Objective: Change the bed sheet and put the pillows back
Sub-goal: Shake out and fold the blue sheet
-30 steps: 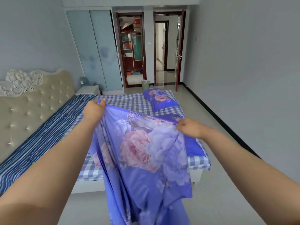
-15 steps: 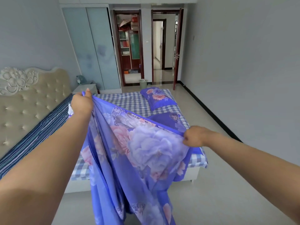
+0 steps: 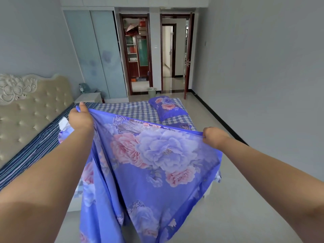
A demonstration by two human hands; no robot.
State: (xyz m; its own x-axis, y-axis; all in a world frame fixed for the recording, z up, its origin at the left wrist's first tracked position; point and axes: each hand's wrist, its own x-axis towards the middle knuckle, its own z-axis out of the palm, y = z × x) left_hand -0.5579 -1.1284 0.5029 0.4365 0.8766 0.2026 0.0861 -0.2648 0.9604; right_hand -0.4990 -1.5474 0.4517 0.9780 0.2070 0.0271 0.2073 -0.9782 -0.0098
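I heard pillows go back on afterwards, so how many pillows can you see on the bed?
2. One floral pillow lies at the bed's far right corner; a second pillow lies just nearer, mostly hidden behind the held sheet. More could be hidden behind it.

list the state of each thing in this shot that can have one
floral sheet: held up by its top edge, spread, lower part hanging
left hand: grips the sheet's edge
right hand: grips the sheet's edge
pillow: lying on the bed's far end
checked sheet: spread on the mattress
door: open
wardrobe doors: closed
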